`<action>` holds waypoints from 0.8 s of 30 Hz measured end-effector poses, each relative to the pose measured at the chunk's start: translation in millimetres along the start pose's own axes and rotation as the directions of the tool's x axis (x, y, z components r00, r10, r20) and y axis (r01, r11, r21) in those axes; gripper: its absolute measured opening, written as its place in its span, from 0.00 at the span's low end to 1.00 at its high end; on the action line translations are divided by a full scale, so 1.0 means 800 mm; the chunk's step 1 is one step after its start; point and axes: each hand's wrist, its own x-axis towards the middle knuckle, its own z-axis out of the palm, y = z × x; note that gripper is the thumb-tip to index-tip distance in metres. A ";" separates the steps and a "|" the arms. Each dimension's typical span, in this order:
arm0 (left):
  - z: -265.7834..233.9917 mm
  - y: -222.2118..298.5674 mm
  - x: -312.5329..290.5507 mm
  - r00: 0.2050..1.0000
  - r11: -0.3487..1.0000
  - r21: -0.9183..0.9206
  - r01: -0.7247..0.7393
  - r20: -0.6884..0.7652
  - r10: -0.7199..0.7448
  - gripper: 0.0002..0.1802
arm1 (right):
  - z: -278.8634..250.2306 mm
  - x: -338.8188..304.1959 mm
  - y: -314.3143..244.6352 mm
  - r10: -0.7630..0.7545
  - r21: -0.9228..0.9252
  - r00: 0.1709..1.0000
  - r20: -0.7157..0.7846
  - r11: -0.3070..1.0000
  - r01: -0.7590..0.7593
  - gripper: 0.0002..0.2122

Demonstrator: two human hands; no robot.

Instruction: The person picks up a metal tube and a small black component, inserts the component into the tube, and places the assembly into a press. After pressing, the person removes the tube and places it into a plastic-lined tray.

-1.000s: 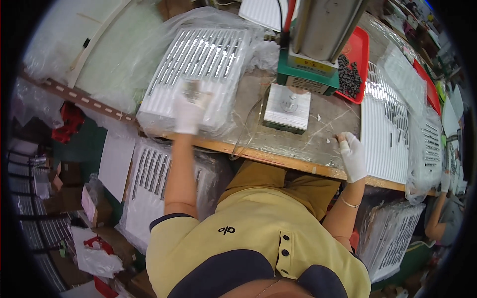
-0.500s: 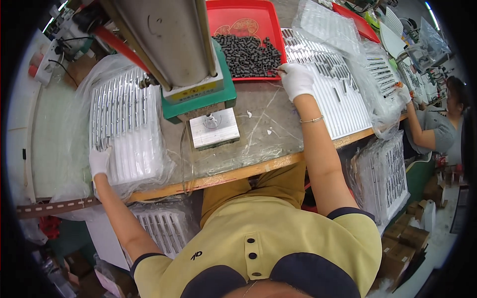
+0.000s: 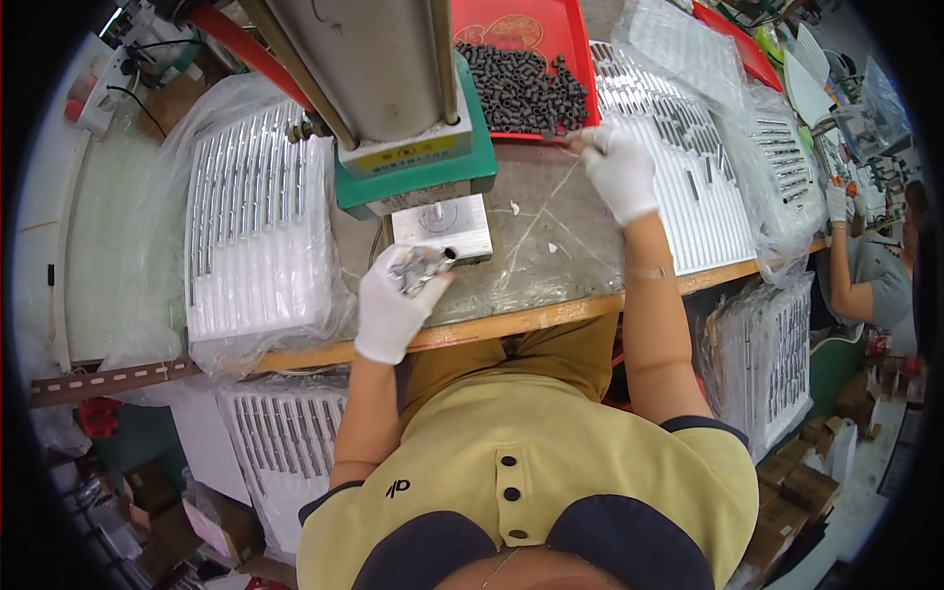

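- Metal rods [image 3: 418,269] — a small bunch of short silvery pieces — sit in the gloved left hand [image 3: 395,305], whose fingers are curled around them just at the front edge of the steel block [image 3: 442,225] under the press [image 3: 393,88].
- Across the bench, the gloved right hand [image 3: 619,169] is up by the near rim of the red tray [image 3: 521,39]; its fingertips look pinched together, as if on one of the small dark sleeves [image 3: 521,88] heaped there, though whatever it pinches is too small to make out.
- White grooved trays [image 3: 258,236] in clear plastic lie to the left of the press, some grooves filled with rods; a second such tray [image 3: 688,187] lies to the right, only partly filled.
- More stacked trays [image 3: 280,442] lean below the bench edge.
- At the far right another person's gloved hand [image 3: 838,202] works at a separate station, well apart.
- My reading: this is the loading step — both parts gathered, nothing yet seated on the block.
- The next move would call for bringing the two hands together at the block, setting one rod upright in its seat, and keeping fingers away from the ram.
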 end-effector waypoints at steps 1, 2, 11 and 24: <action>0.015 0.002 0.003 0.998 0.992 -0.118 -0.045 -0.042 0.041 0.15 | -0.012 -0.025 -0.024 0.055 0.212 0.994 0.099 0.974 -0.075 0.06; 0.028 0.003 0.006 0.993 0.966 -0.237 -0.101 -0.080 0.085 0.14 | -0.018 -0.048 -0.040 -0.126 0.276 0.989 0.072 0.956 0.102 0.05; 0.087 0.021 0.008 0.934 0.931 -0.077 -0.357 -0.005 0.358 0.13 | -0.049 -0.116 -0.059 -0.325 -0.268 0.903 0.281 0.877 0.399 0.03; 0.085 0.012 -0.004 0.978 0.810 -0.569 0.146 0.205 -0.032 0.13 | -0.090 -0.027 0.189 0.558 -0.286 0.772 -0.305 0.720 -0.633 0.17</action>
